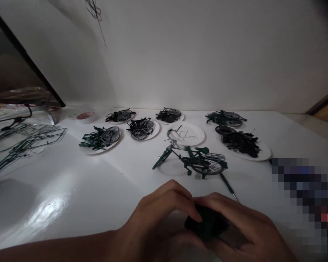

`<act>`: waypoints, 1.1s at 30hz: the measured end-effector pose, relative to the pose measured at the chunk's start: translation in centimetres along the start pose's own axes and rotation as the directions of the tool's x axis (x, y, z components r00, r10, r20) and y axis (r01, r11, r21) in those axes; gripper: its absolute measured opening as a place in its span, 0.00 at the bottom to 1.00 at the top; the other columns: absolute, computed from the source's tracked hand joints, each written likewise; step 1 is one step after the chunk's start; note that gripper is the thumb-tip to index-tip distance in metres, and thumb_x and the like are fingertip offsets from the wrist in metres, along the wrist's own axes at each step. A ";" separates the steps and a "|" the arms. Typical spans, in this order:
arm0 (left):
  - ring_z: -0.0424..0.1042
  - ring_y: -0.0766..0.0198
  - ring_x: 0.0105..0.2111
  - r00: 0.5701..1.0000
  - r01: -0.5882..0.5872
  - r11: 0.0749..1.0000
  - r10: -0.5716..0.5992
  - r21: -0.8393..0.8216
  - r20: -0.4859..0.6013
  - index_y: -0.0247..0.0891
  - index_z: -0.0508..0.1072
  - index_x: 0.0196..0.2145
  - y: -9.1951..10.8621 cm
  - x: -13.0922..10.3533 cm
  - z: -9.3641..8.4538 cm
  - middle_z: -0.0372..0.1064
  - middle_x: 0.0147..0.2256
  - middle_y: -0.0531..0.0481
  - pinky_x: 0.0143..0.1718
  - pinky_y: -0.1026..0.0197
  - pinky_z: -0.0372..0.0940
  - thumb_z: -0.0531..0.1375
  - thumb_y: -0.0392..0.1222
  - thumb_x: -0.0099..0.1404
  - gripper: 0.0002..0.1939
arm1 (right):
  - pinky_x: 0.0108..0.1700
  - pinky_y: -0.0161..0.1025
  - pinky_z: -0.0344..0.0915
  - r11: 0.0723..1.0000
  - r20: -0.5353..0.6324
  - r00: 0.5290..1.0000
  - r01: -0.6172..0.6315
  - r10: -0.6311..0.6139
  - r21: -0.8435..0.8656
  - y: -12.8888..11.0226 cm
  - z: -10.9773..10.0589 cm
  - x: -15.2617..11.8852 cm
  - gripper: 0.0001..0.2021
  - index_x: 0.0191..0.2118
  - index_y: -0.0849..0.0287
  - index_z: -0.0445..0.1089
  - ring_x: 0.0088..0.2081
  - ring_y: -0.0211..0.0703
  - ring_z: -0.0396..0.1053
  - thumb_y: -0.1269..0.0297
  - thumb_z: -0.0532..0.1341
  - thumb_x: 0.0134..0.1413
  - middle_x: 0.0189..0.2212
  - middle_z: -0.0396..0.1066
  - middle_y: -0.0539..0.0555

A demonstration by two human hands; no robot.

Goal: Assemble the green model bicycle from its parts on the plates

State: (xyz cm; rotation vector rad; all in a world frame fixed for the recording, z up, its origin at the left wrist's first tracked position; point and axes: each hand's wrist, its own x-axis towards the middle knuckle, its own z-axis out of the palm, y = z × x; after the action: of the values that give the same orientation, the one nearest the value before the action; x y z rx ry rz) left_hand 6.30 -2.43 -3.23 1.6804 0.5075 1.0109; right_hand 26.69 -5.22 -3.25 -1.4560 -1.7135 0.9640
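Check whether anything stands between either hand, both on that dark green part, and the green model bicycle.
Nothing visible stands between the left hand and the green model bicycle. On the other side, a screwdriver lies between the right hand and the rear wheel.

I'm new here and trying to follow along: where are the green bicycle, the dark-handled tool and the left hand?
Green bicycle (190, 154): head view, on its frame.
Tool (227, 185): head view, on its dark handle.
Left hand (160, 200): head view, on its back.
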 end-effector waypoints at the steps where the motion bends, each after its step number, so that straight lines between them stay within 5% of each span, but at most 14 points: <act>1: 0.73 0.63 0.44 1.000 -0.024 1.000 0.024 -0.001 0.006 0.39 0.71 0.48 -0.1 0.0 0.1 0.68 0.44 0.46 0.46 0.65 0.71 0.67 0.26 0.61 0.20 | 0.40 0.35 0.76 0.999 0.009 0.999 0.041 -0.041 -0.016 0.2 0.0 0.1 0.16 0.44 0.48 0.78 0.38 0.45 0.78 0.71 0.64 0.50 0.37 0.79 0.50; 6: 0.73 0.64 0.40 0.996 -0.076 0.986 0.081 0.148 -0.026 0.35 0.74 0.45 0.1 0.7 -0.4 0.72 0.39 0.46 0.44 0.63 0.70 0.68 0.30 0.62 0.14 | 0.50 0.40 0.74 0.994 0.014 0.997 0.077 -0.077 -0.080 0.4 -0.1 0.4 0.23 0.59 0.50 0.72 0.49 0.47 0.77 0.70 0.59 0.57 0.49 0.78 0.55; 9: 0.73 0.66 0.39 0.996 0.042 0.994 -0.034 0.104 -0.077 0.35 0.74 0.43 0.2 1.0 -0.9 0.73 0.39 0.47 0.41 0.65 0.69 0.66 0.34 0.66 0.08 | 0.43 0.40 0.76 0.999 0.017 1.000 -0.004 0.005 -0.048 0.0 -0.3 0.2 0.24 0.63 0.52 0.66 0.39 0.44 0.78 0.64 0.57 0.63 0.39 0.80 0.54; 12: 0.73 0.67 0.37 0.966 0.209 0.977 -0.211 -0.032 -0.152 0.35 0.74 0.42 -0.1 1.3 -1.2 0.72 0.39 0.48 0.38 0.66 0.70 0.63 0.39 0.69 0.06 | 0.31 0.34 0.73 0.989 0.043 0.993 -0.115 0.111 0.095 -0.6 -0.6 0.2 0.19 0.59 0.55 0.66 0.26 0.40 0.74 0.59 0.55 0.65 0.25 0.76 0.49; 15: 0.71 0.69 0.33 0.925 0.305 0.936 -0.335 -0.177 -0.181 0.34 0.73 0.39 -0.4 1.7 -1.2 0.71 0.38 0.49 0.32 0.69 0.71 0.63 0.42 0.69 0.08 | 0.26 0.30 0.68 0.966 0.063 0.984 -0.175 0.166 0.193 -1.1 -0.9 0.4 0.10 0.46 0.55 0.69 0.23 0.37 0.69 0.57 0.57 0.65 0.21 0.75 0.47; 21: 0.75 0.68 0.33 0.889 0.361 0.872 -0.429 -0.332 -0.161 0.32 0.73 0.38 -0.3 1.7 -0.8 0.75 0.33 0.49 0.34 0.69 0.73 0.66 0.39 0.66 0.08 | 0.24 0.27 0.67 1.000 0.065 0.998 -0.012 0.012 0.008 -0.8 -1.3 0.4 0.15 0.53 0.48 0.74 0.20 0.33 0.69 0.60 0.58 0.64 0.21 0.75 0.45; 29: 0.79 0.65 0.42 0.911 0.353 0.849 -0.408 -0.393 -0.063 0.37 0.80 0.47 0.5 1.4 -0.6 0.80 0.41 0.47 0.45 0.66 0.74 0.60 0.38 0.72 0.10 | 0.26 0.27 0.72 0.978 -0.092 0.984 0.134 -0.150 -0.162 -0.2 -1.3 0.4 0.18 0.55 0.46 0.75 0.20 0.34 0.72 0.63 0.61 0.61 0.21 0.76 0.44; 33: 0.77 0.63 0.50 0.950 0.268 0.910 -0.304 -0.317 -0.069 0.39 0.79 0.49 0.8 1.2 -0.4 0.79 0.48 0.47 0.52 0.65 0.72 0.60 0.33 0.71 0.12 | 0.33 0.30 0.76 0.971 -0.116 0.980 0.139 -0.164 -0.194 0.0 -1.6 0.5 0.19 0.57 0.46 0.74 0.26 0.37 0.78 0.63 0.62 0.61 0.30 0.81 0.48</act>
State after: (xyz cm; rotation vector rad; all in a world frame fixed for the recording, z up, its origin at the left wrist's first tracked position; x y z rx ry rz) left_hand 6.50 -1.62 -2.03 1.2358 0.6220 0.9207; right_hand 28.03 -4.59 -2.42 -1.4450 -1.8252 0.6274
